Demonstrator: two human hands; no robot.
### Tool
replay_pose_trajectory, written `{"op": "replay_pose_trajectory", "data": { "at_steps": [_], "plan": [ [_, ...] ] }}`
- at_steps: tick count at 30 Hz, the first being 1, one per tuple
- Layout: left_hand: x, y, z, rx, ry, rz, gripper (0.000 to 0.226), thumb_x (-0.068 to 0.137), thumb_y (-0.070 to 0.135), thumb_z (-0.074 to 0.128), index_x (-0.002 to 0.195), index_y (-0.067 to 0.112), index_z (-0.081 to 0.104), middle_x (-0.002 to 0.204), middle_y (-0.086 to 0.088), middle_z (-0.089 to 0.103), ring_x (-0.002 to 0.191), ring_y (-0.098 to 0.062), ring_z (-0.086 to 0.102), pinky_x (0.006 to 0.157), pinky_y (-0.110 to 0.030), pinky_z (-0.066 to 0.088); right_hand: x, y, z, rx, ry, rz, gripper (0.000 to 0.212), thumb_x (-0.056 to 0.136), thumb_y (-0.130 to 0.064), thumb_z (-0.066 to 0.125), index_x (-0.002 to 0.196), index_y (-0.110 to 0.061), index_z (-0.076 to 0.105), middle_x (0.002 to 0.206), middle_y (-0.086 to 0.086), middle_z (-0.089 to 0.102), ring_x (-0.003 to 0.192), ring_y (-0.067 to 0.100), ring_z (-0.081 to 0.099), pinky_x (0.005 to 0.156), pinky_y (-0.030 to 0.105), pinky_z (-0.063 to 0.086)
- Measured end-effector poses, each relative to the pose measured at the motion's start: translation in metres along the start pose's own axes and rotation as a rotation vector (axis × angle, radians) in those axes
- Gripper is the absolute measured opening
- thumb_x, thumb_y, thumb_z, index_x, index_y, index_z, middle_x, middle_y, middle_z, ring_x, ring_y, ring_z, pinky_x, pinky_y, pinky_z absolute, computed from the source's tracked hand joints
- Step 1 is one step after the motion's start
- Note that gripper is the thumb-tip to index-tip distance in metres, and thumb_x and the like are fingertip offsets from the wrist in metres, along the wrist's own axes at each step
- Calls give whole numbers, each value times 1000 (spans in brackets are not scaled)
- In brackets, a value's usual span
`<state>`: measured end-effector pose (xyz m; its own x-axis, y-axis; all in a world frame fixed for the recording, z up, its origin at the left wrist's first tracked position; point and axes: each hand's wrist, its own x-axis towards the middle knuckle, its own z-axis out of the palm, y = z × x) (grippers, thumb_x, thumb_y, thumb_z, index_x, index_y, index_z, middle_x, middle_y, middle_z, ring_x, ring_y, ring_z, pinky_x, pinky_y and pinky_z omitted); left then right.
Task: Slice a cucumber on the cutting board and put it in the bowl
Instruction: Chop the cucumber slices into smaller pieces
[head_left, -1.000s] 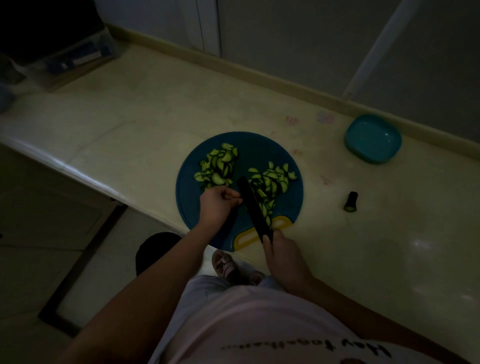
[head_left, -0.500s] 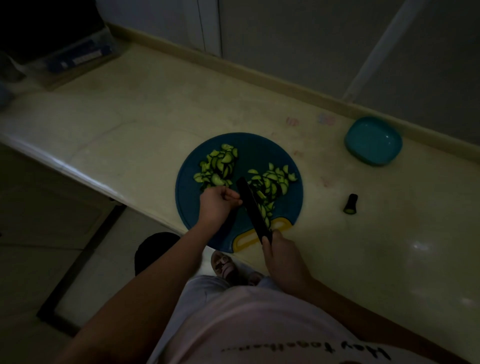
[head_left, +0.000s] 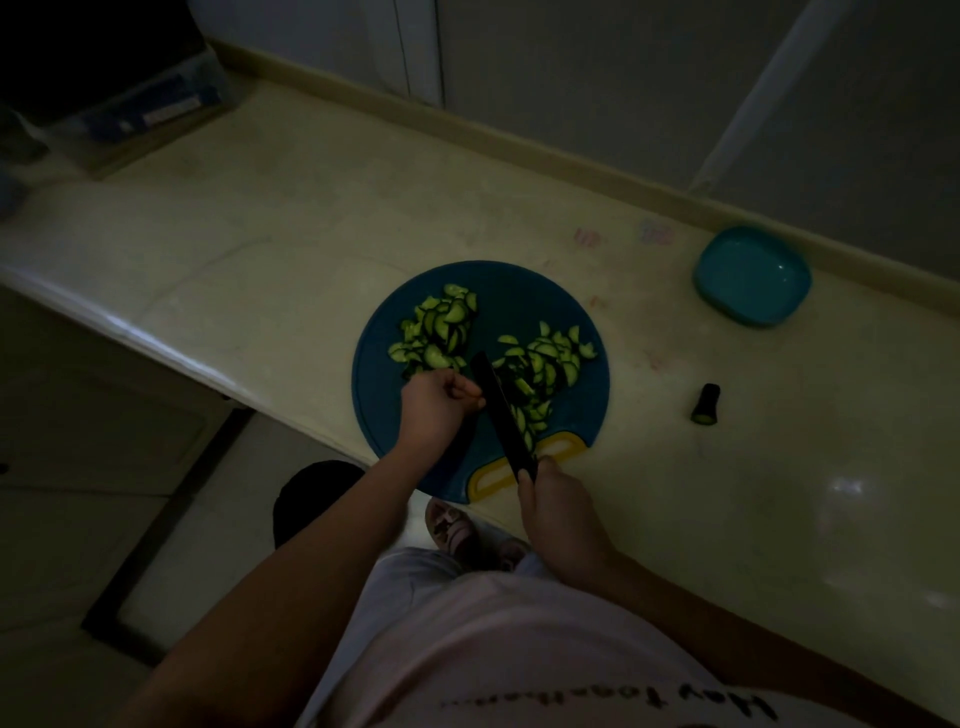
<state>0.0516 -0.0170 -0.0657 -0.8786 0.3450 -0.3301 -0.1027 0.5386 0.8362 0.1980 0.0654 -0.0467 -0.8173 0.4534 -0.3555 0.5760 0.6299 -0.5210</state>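
Little is shifted since before — the black knife (head_left: 501, 415) is gripped in the right hand (head_left: 558, 514), and the curled left hand (head_left: 434, 410), contents hidden, is best kept tucked back.

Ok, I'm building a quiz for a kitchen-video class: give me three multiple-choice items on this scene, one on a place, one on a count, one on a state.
1. Where is the teal plastic bowl relative to the round blue cutting board?
A on it
B on the cream counter, to the board's right, by the wall
C on the floor

2. How many heaps of green cucumber slices lie on the board?
A one
B two
C four

3. The black knife is:
A lying on the counter
B in the bowl
C gripped by the right hand

Answers: B, the bowl stands apart from the board near the wall; B, one heap lies on each side of the blade; C, the hand's fingers wrap the handle.
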Motion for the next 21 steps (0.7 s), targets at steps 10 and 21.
{"op": "replay_pose_trajectory", "data": {
  "at_steps": [10, 21],
  "plan": [
    [5, -1, -2, -27, -42, -89, 18, 73, 3, 76, 67, 11, 61, 65, -3, 63, 59, -10, 58, 52, -11, 48, 0, 7, 2, -22, 5, 53, 34, 100, -26, 31, 105, 0, 51, 102, 18, 64, 93, 28, 61, 64, 25, 32],
    [10, -1, -4, -65, -80, -125, 15, 73, 3, 76, 68, 9, 63, 72, -13, 68, 65, -19, 65, 62, -24, 56, -1, 5, -1, -16, -7, 6, 33, 101, -27, 30, 105, -1, 50, 104, 17, 63, 95, 28, 59, 64, 24, 27]
  ]
}}
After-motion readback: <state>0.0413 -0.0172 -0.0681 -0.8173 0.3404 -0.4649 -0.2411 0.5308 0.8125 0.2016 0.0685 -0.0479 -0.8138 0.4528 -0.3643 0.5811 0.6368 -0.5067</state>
